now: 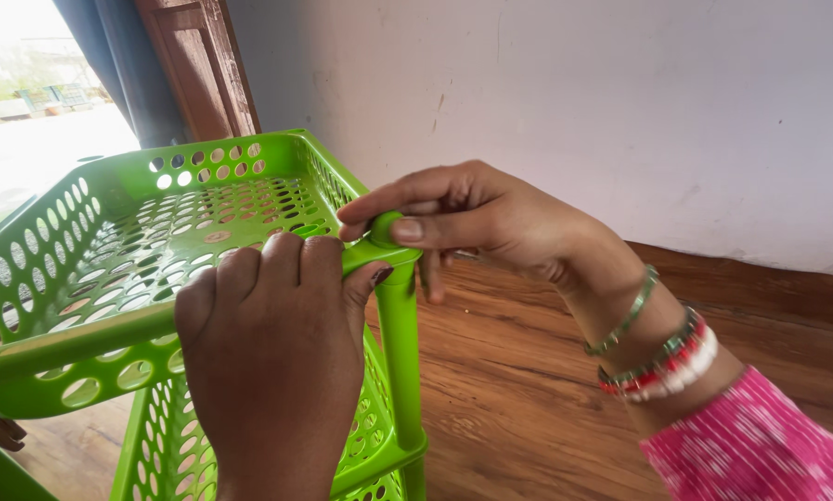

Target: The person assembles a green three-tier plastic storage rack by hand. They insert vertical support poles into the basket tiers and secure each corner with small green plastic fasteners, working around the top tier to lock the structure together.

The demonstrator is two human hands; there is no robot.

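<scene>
A bright green plastic rack with perforated trays fills the left half of the head view; its top tray point(110, 232) sits above a lower tray point(170, 445). A green upright post point(400, 343) joins them at the near right corner. My left hand point(272, 362) grips the top tray's near rim beside that corner. My right hand point(477, 218) pinches a small round green cap point(384, 225) on top of the post between thumb and forefinger. Bangles ring my right wrist, and a pink sleeve shows below them.
A wooden floor point(528, 390) lies under and to the right of the rack. A white wall point(574, 93) stands behind it. A brown wooden door frame point(198, 65) and a bright opening to the outdoors are at upper left.
</scene>
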